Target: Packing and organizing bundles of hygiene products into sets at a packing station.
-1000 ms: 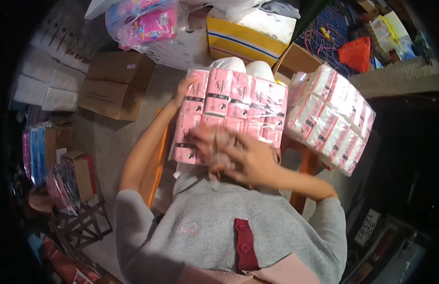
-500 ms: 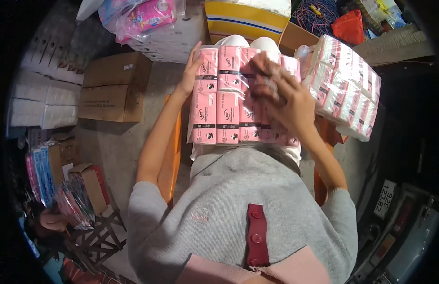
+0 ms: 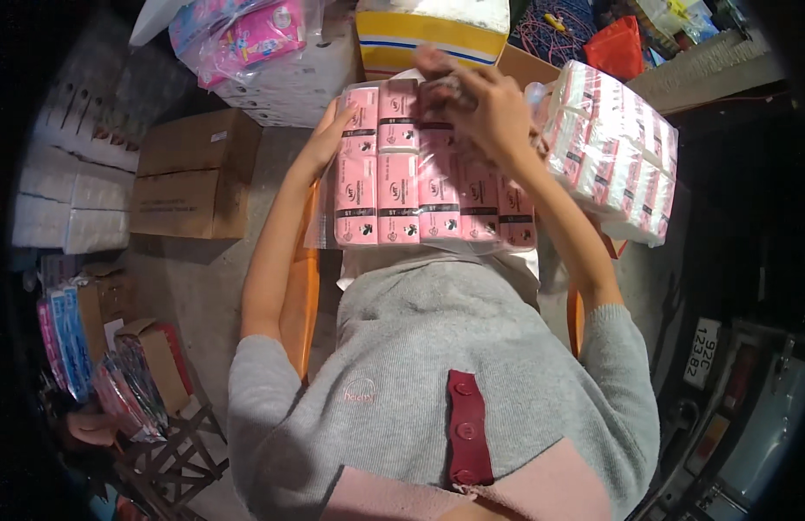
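On my lap lies a clear plastic-wrapped bundle of pink tissue packs [image 3: 398,195], set in rows with dark bands across them. My left hand [image 3: 322,143] grips its far left edge, thumb on the top face and fingers along the side. Over the far right part of the bundle is my right hand [image 3: 485,108], its fingertips smeared by motion; whether they touch the film I cannot tell. To the right stands a second wrapped bundle of tissue packs [image 3: 611,156], white and pink, close to my right forearm.
A yellow and white box [image 3: 433,39] stands just beyond my knees. Cardboard boxes [image 3: 194,174] and stacked white packs [image 3: 72,195] are at the left. An orange chair [image 3: 300,300] is under me. A vehicle's rear [image 3: 741,417] is at the lower right.
My right hand has moved away from me and leftward over the bundle. The bundle sits slightly further left and nearer in view, with my left hand still at its edge.
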`<action>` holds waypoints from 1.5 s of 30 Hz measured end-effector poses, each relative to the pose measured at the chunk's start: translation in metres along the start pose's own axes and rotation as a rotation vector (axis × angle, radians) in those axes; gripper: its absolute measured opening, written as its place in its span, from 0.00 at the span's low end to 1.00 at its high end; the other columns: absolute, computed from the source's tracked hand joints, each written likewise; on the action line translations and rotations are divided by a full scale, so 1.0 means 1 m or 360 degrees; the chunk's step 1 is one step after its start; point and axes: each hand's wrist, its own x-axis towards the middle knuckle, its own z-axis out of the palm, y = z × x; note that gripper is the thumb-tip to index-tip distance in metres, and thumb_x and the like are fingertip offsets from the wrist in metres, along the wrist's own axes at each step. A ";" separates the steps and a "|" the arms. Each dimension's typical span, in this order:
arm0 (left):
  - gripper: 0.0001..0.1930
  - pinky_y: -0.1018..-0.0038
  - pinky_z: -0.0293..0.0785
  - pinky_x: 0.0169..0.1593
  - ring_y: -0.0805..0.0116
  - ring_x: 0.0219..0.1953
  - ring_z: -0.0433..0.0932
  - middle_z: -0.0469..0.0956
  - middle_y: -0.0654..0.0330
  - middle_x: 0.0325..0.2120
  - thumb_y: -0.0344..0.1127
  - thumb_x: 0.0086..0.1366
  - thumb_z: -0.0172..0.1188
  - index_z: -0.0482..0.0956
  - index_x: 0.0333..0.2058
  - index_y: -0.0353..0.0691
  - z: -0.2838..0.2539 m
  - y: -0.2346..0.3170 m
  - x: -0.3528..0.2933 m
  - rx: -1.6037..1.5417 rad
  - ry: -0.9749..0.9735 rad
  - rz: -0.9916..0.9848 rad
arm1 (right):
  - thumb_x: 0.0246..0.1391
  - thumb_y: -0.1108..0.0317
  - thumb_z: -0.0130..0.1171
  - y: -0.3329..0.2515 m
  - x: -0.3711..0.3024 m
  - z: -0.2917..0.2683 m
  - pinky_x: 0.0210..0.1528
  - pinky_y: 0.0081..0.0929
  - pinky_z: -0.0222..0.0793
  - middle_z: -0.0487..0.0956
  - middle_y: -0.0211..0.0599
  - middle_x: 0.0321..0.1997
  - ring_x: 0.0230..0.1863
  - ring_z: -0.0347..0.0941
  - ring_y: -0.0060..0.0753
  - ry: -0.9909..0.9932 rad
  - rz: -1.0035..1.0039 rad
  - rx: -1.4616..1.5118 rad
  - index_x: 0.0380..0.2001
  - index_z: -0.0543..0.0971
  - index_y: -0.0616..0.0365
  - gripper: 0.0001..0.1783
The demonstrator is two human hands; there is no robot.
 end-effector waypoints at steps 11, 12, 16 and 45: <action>0.26 0.78 0.54 0.56 0.72 0.52 0.61 0.65 0.58 0.48 0.47 0.62 0.47 0.58 0.54 0.38 -0.011 -0.006 0.005 0.0106 -0.0026 0.0025 | 0.31 0.63 0.65 -0.002 -0.041 -0.048 0.35 0.35 0.69 0.73 0.41 0.36 0.35 0.72 0.46 -0.0270 0.0353 -0.0031 0.42 0.75 0.52 0.27; 0.26 0.78 0.54 0.56 0.72 0.52 0.61 0.65 0.58 0.48 0.47 0.62 0.47 0.58 0.54 0.38 -0.009 -0.006 0.006 0.0103 -0.0049 0.0035 | 0.31 0.63 0.65 -0.014 -0.051 -0.055 0.35 0.35 0.69 0.73 0.42 0.36 0.34 0.71 0.46 -0.0283 0.0260 -0.0046 0.41 0.75 0.51 0.26; 0.22 0.78 0.56 0.54 0.73 0.49 0.62 0.66 0.60 0.45 0.44 0.62 0.47 0.61 0.51 0.39 -0.005 0.004 0.002 0.0129 -0.0174 0.0050 | 0.31 0.63 0.65 -0.062 -0.084 -0.076 0.34 0.34 0.69 0.72 0.40 0.39 0.34 0.70 0.43 -0.0417 0.0104 0.0173 0.38 0.76 0.49 0.23; 0.16 0.81 0.58 0.47 0.76 0.39 0.63 0.66 0.64 0.34 0.44 0.58 0.46 0.65 0.38 0.38 -0.009 -0.009 0.013 0.0089 -0.0300 0.0080 | 0.32 0.65 0.60 -0.044 -0.035 -0.015 0.33 0.37 0.67 0.70 0.42 0.38 0.36 0.68 0.46 0.0018 0.0034 0.0206 0.33 0.74 0.50 0.18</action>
